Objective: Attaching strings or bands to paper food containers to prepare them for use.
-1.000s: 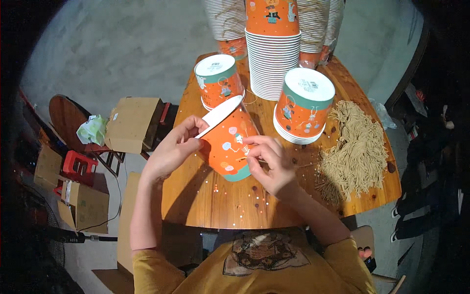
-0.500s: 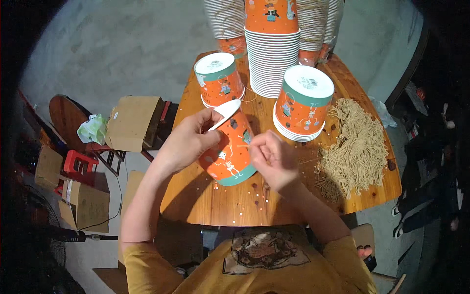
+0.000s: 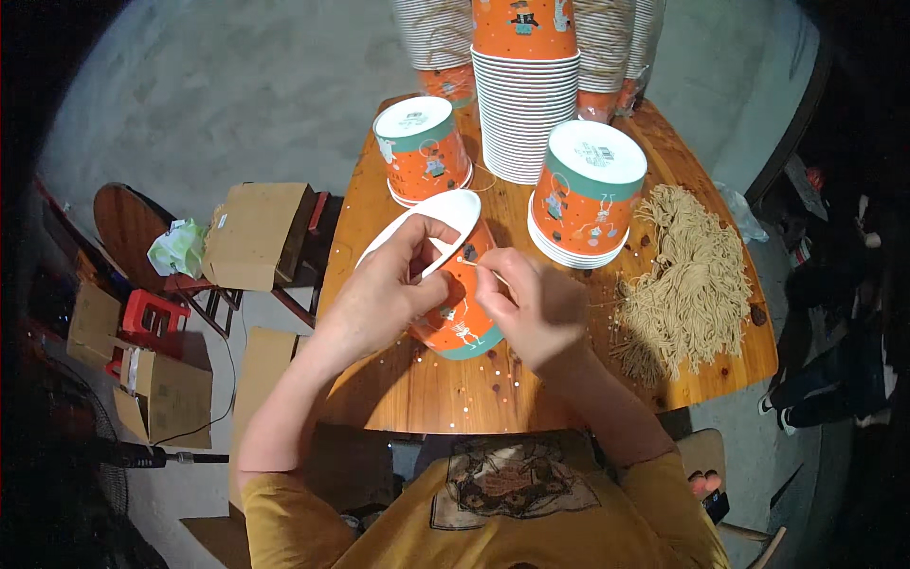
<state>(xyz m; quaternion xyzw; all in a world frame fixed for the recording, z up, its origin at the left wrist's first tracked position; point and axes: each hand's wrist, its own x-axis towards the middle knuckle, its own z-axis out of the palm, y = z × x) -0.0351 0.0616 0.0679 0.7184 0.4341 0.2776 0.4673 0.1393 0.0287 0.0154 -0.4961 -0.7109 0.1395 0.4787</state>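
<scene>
An orange paper bucket with a green base band, a white rim and a skeleton print lies tilted over the table, its mouth up and toward the left. My left hand grips it at the rim, fingers reaching into the mouth and thumb outside. Against the outer wall just below the rim, my right hand pinches the end of a thin pale cord. Most of that cord is hidden by the fingers. To the right of my right hand lies a heap of beige cords.
Upturned buckets stand behind at the left and right. Between them rises a tall bucket stack, with wrapped stacks farther back. Small paper dots dot the wooden table. Cardboard boxes and a red stool stand at left.
The bucket has tipped so its mouth shows more. My right hand has moved slightly left and up to the wall below the rim, where a pale cord end now shows.
</scene>
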